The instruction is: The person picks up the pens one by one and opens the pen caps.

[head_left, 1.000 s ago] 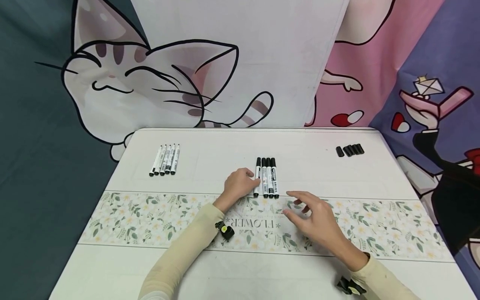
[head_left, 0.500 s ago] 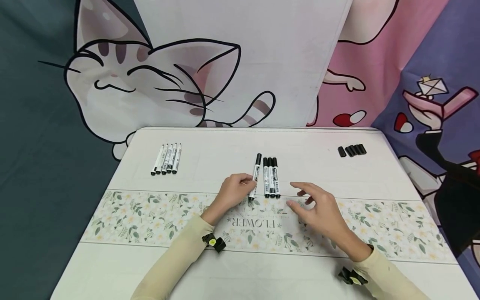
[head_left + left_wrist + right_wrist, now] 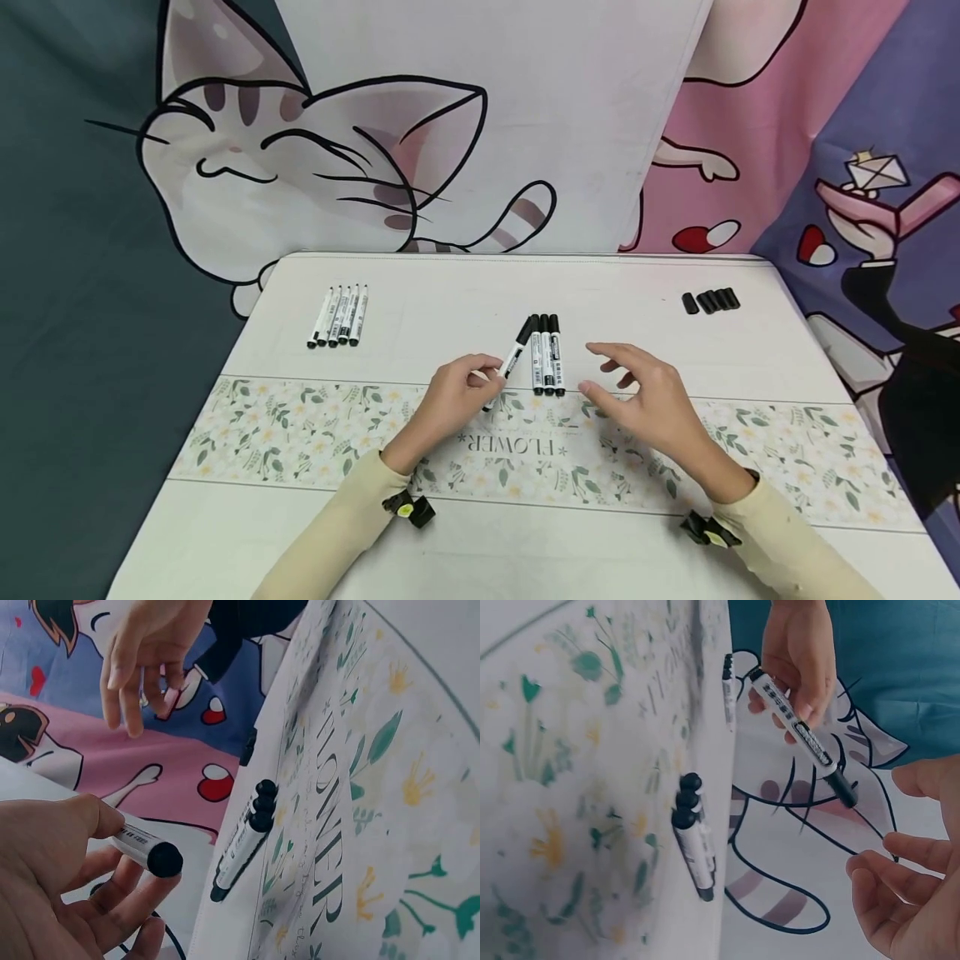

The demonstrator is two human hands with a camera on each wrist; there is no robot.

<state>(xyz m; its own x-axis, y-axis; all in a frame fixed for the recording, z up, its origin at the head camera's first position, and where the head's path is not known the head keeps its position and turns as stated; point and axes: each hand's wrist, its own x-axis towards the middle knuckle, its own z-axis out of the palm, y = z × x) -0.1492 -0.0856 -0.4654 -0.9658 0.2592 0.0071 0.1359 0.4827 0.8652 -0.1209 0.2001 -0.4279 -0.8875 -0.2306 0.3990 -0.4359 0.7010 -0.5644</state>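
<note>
My left hand (image 3: 459, 390) pinches a white marker with a black cap (image 3: 516, 346) between thumb and fingers. In the right wrist view this marker (image 3: 799, 731) is lifted off the table and tilted, its capped end towards my right hand (image 3: 911, 870). Three more capped markers (image 3: 547, 354) lie side by side on the table, just right of the held one. To their right hovers my right hand (image 3: 648, 396), thumb and fingers apart, holding nothing. In the left wrist view the held marker's black butt end (image 3: 165, 859) points at the camera.
Several uncapped white markers (image 3: 339, 317) lie in a row at the back left of the table (image 3: 450, 292). Several loose black caps (image 3: 711, 301) lie at the back right. A floral band (image 3: 300, 433) crosses the tabletop; printed cloths (image 3: 585, 125) hang behind it.
My left hand has lifted the leftmost marker from the row of capped ones and tilted its cap to the right. My right hand has moved slightly away from me, still apart from the markers.
</note>
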